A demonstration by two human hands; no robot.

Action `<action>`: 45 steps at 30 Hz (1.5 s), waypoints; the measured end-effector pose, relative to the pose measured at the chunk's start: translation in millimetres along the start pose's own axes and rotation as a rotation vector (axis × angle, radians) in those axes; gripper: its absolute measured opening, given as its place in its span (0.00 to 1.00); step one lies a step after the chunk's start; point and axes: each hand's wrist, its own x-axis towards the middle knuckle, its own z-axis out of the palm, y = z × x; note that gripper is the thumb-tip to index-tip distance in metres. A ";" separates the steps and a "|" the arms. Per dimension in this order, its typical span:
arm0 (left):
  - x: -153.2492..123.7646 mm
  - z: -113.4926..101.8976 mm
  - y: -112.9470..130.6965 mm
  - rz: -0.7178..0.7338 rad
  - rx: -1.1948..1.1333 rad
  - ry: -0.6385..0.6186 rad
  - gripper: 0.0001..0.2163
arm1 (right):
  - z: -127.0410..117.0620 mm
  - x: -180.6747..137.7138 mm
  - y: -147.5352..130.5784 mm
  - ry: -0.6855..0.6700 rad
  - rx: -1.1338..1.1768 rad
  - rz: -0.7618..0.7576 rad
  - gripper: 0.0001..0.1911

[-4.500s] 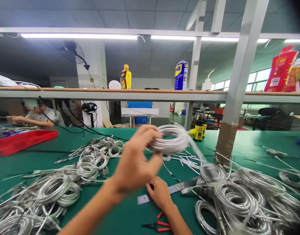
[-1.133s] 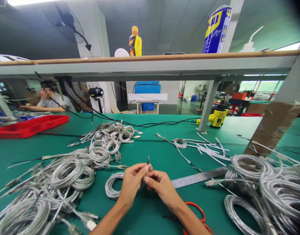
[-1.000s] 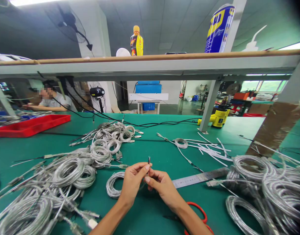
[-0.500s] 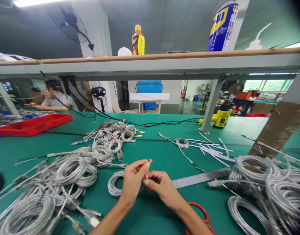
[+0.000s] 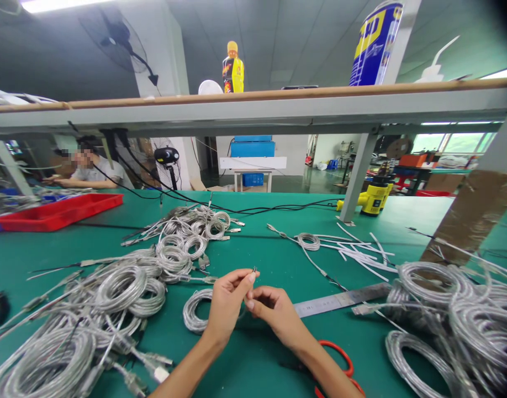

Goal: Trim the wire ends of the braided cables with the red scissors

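My left hand is closed in a pinch, a small dark tip showing above its thumb and forefinger. My right hand pinches just below and beside it, its fingertips meeting the left ones. Between them is the thin end of a cable, mostly covered by the fingers. A coil of clear-jacketed silver cable lies on the green table behind my left wrist, and a strand runs from there toward the hands. Right of my right hand a steel ruler lies flat. Red-handled scissors are partly under my right forearm.
Piles of coiled USB cables cover the left side, with more coils at the right. White tube pieces lie beyond the ruler. A red tray, a yellow tool and an overhead shelf stand farther back. A co-worker sits far left.
Both hands have shifted very slightly to the right, still pinching together at the cable end. The things on the table have stayed in place.
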 end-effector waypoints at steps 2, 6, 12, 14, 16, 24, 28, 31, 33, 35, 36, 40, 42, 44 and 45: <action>-0.3 1.1 1.4 -0.005 0.015 0.022 0.07 | -3.2 0.9 -0.9 0.044 0.003 -0.019 0.08; -2.8 3.7 4.5 0.002 0.059 -0.002 0.06 | -8.6 3.4 -6.6 0.202 0.067 -0.058 0.10; -6.6 6.7 5.3 0.042 0.101 -0.068 0.06 | -7.8 4.6 -15.1 0.339 0.051 -0.102 0.11; -7.0 7.4 5.3 0.068 0.126 -0.085 0.06 | -6.9 4.7 -15.9 0.353 0.034 -0.105 0.10; -7.0 7.8 5.2 0.088 0.142 -0.090 0.07 | -6.8 4.9 -16.2 0.365 0.015 -0.103 0.09; -6.4 8.7 2.2 0.079 0.175 -0.095 0.07 | -8.1 5.2 -17.8 0.370 -0.021 -0.123 0.08; -5.9 8.2 -0.3 0.048 0.153 -0.081 0.08 | -6.3 5.2 -18.4 0.360 -0.034 -0.134 0.09; -5.6 7.6 -0.9 0.010 0.130 -0.090 0.07 | -5.5 5.4 -18.4 0.355 -0.020 -0.131 0.09; -5.6 7.7 0.2 -0.004 0.122 -0.103 0.07 | -5.3 5.6 -18.3 0.352 -0.005 -0.123 0.09; -6.0 8.2 2.3 -0.003 0.133 -0.113 0.08 | -5.3 5.7 -18.3 0.346 0.008 -0.107 0.09; -6.3 8.5 3.6 0.005 0.146 -0.119 0.08 | -5.3 5.7 -18.4 0.342 0.012 -0.098 0.09; -6.9 9.3 6.8 0.047 0.198 -0.137 0.09 | -5.8 5.6 -20.6 0.335 0.003 -0.081 0.09; -6.8 9.4 7.0 0.040 0.212 -0.120 0.09 | -6.7 5.6 -23.0 0.341 -0.016 -0.086 0.09; -6.6 9.4 6.9 0.021 0.218 -0.102 0.09 | -8.5 6.2 -25.9 0.359 -0.025 -0.095 0.09; -6.6 9.5 6.8 0.015 0.216 -0.097 0.09 | -9.6 6.8 -27.5 0.371 -0.026 -0.098 0.10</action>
